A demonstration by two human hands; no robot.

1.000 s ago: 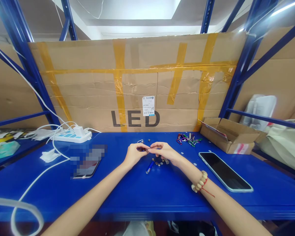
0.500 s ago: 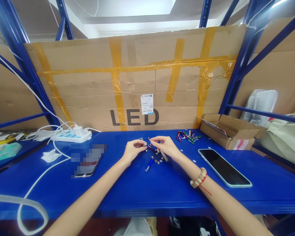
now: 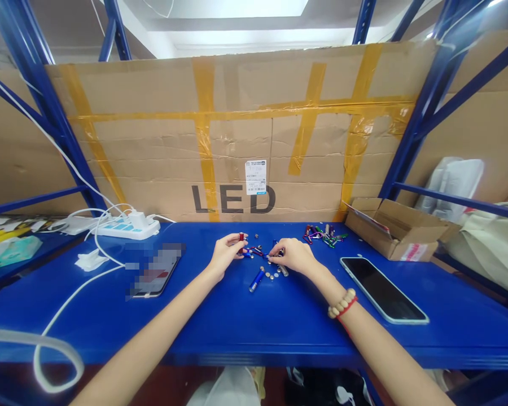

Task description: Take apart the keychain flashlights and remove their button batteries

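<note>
My left hand (image 3: 225, 255) is closed around a small red metal tube (image 3: 241, 237), which stands upright between thumb and fingertips. To its right, my right hand (image 3: 295, 255) reaches palm down to the table with its fingertips together among small parts; what it pinches, if anything, is hidden. A blue metal tube (image 3: 257, 279) with a silver end lies in front of the hands. Several small round silver pieces, like button cells (image 3: 271, 277), are scattered beside it. A silver tube (image 3: 283, 270) lies partly under my right hand. More small coloured parts lie between the hands.
A pile of coloured metal pieces (image 3: 325, 234) lies behind my right hand, near an open cardboard box (image 3: 395, 228). Phones lie on the right (image 3: 383, 288) and left (image 3: 163, 270). A white power strip (image 3: 129, 227) with cables stands at the back left. Cardboard (image 3: 237, 141) closes off the back.
My left hand has turned and now holds the red tube upright. My right hand has lowered to the small parts, fingertips down. The view has shifted slightly.
</note>
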